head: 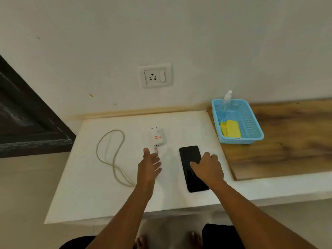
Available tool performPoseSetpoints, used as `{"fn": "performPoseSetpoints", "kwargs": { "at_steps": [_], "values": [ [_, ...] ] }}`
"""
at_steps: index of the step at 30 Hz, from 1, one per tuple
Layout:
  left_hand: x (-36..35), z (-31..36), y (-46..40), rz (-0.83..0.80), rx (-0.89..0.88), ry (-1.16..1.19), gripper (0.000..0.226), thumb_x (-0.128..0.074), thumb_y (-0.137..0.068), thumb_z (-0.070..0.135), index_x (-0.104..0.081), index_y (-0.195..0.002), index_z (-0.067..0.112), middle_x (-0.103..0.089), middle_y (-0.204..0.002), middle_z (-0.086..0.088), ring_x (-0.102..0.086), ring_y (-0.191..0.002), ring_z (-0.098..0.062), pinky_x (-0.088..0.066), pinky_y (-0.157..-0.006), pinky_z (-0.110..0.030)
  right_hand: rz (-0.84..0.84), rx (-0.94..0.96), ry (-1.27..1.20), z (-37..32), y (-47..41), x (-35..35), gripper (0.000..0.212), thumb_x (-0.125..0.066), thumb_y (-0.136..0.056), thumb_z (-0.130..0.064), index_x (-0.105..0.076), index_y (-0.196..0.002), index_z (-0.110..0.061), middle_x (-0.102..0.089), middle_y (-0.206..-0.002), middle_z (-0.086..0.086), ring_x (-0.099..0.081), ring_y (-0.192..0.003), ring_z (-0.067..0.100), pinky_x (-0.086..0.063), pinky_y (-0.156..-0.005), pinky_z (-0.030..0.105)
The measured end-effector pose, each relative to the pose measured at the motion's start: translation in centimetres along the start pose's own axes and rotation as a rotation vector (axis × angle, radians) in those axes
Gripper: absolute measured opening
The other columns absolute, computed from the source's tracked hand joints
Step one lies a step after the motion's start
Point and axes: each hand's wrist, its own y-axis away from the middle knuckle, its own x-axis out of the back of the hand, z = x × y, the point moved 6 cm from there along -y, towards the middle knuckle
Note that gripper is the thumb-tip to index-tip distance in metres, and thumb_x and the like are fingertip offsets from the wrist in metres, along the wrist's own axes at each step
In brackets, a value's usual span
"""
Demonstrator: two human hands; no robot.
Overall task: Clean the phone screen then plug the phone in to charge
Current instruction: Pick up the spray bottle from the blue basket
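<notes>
Two hands worked the plug-in step. The right hand [208, 168] pressed relaxed fingers on the phone [193, 168] at 3 o'clock of the charger [158, 138]. The left hand [150, 163], fingers straight, neared the cable [109, 159] plug; gripping it comes next.

bare forearms, dark trousers [221, 236]

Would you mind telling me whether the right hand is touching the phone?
Touching. The head view shows the right hand resting on the dark phone lying flat, its fingers spread over the screen's middle and covering part of it.
</notes>
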Motion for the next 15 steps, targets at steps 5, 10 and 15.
{"fn": "performPoseSetpoints", "kwargs": {
  "at_steps": [5,10,15],
  "values": [
    [-0.8,-1.9,-0.8,-0.035,0.072,0.027,0.062,-0.024,-0.098,0.054,-0.057,-0.122,0.008,-0.06,-0.126,-0.013,-0.059,-0.114,-0.031,-0.046,-0.1,-0.042,-0.077,-0.094,0.083,1.2,-0.4,-1.9,0.067,-0.067,-0.076,-0.053,-0.043,-0.12,-0.009,-0.048,-0.12,0.011,-0.055,-0.106,0.026,-0.048,-0.081,0.033],
    [-0.7,-2.5,-1.8,-0.036,0.127,0.074,0.061,-0.025,-0.096,0.058,-0.059,-0.116,0.011,-0.061,-0.127,-0.015,-0.06,-0.115,-0.033,-0.045,-0.102,-0.044,-0.086,-0.121,0.078,1.5,-1.5,-2.7,0.075,-0.075,-0.068,-0.053,-0.04,-0.118,-0.01,-0.051,-0.117,0.01,-0.056,-0.106,0.027,-0.049,-0.082,0.035],
    [-0.8,-2.9,-2.3,-0.052,0.149,0.076,0.065,-0.024,-0.094,0.061,-0.059,-0.118,0.012,-0.062,-0.125,-0.015,-0.063,-0.109,-0.032,-0.049,-0.096,-0.042,-0.162,-0.113,-0.056,2.3,-2.2,-3.6,0.06,-0.07,-0.076,-0.047,-0.048,-0.116,-0.008,-0.056,-0.115,0.011,-0.058,-0.102,0.028,-0.048,-0.08,0.034]
  ]
}}
